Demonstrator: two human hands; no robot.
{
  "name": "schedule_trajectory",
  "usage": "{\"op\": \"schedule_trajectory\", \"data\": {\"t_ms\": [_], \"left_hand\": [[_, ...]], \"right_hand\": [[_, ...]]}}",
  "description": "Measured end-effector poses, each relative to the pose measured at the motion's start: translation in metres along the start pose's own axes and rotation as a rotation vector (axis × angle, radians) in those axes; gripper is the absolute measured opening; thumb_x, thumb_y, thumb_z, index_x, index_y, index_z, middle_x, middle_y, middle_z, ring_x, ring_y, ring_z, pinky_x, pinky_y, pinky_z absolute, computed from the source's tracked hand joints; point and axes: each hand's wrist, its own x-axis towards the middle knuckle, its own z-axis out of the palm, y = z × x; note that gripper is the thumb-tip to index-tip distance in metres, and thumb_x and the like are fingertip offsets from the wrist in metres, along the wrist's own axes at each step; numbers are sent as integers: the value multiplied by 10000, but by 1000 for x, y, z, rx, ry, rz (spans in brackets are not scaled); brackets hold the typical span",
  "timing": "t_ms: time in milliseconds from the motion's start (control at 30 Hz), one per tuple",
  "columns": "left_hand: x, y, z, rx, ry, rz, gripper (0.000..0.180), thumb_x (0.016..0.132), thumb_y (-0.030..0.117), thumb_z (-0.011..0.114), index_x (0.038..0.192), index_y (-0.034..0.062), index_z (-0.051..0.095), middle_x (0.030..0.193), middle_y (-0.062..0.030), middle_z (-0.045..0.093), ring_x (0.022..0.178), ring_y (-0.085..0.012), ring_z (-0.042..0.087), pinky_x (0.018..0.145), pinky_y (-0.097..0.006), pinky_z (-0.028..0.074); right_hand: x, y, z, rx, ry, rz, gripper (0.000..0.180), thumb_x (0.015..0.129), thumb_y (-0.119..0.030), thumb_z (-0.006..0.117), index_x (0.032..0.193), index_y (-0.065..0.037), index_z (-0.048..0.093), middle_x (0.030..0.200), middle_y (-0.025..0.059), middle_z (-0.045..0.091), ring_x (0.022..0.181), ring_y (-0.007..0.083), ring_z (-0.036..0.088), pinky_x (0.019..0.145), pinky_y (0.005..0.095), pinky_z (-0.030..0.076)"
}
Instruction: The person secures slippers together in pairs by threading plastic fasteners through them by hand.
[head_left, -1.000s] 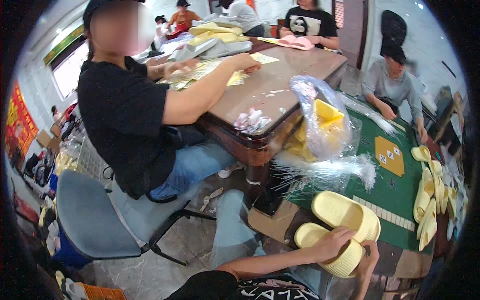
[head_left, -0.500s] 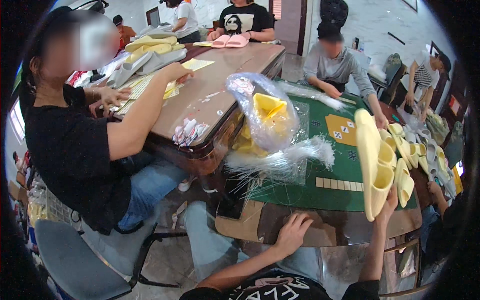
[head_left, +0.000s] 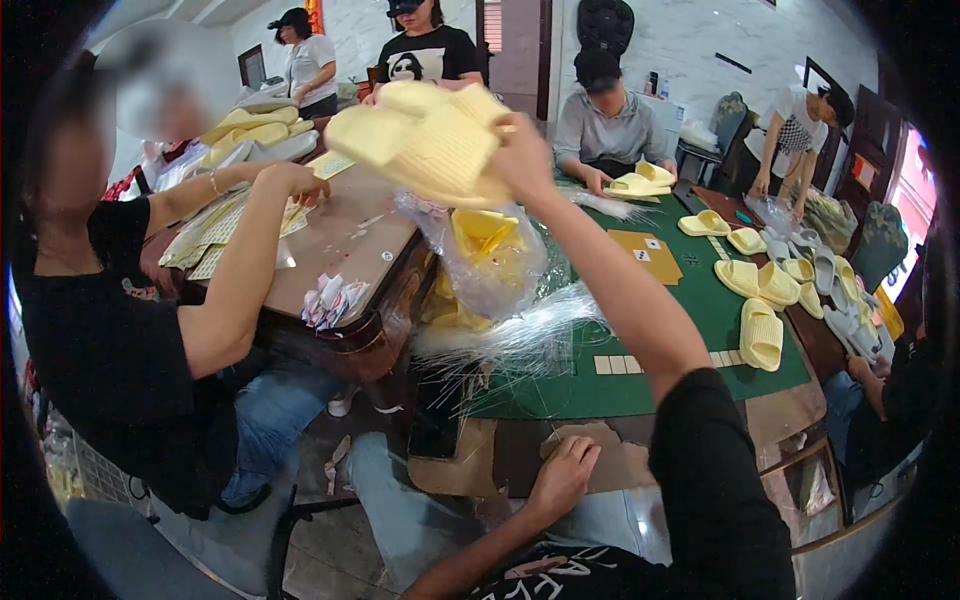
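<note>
My right hand (head_left: 522,160) is raised across the table, gripping a pair of pale yellow slippers (head_left: 425,150). They are slightly blurred and hang over the gap between the brown table and the green one. My left hand (head_left: 567,475) rests at the near table edge on brown cardboard, fingers loosely bent and holding nothing. Below the slippers, a clear plastic bag (head_left: 520,265) has yellow pieces inside. A bundle of thin clear plastic strands (head_left: 510,340) lies just nearer to me. More yellow slippers (head_left: 762,335) sit on the green tabletop (head_left: 545,395) at the right.
At the left a person in black reaches over yellow sheets (head_left: 225,235) on the brown table (head_left: 375,215), near piled slippers. Across from me, a person in grey handles yellow slippers (head_left: 640,182). Grey slippers (head_left: 825,265) crowd the right side. A black chair (head_left: 165,545) stands lower left.
My right hand has swung from the right side up and leftward with the yellow slippers. My left hand stays at the table edge. The person in grey now has yellow slippers in front.
</note>
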Motion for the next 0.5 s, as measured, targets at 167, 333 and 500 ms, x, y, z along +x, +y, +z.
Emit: {"op": "schedule_trajectory", "data": {"t_ms": [167, 333, 500], "left_hand": [[4, 5, 7, -53, 60, 32, 351, 712, 12, 525, 1061, -20, 548, 1070, -137, 519, 1039, -278, 481, 906, -339, 415], [-3, 1, -2, -26, 30, 13, 359, 697, 28, 532, 1052, -22, 530, 1064, -142, 504, 1029, -289, 476, 903, -336, 413], [2, 6, -3, 18, 41, 57, 325, 697, 48, 538, 1015, -18, 522, 1037, -144, 502, 1021, -276, 482, 889, -326, 419]], "right_hand": [[5, -6, 37, -232, -235, -202, 367, 678, -109, 553, 1019, 23, 527, 1007, 246, 555, 951, 395, 535, 827, 464, 429], [-63, -69, -8, -24, -32, -549, 217, 783, -40, 557, 999, -25, 541, 991, 136, 587, 972, 330, 541, 859, 388, 418], [-125, -127, -114, 112, -234, -940, 125, 659, -102, 615, 767, -54, 575, 665, 98, 557, 555, 231, 540, 497, 316, 446]]}}
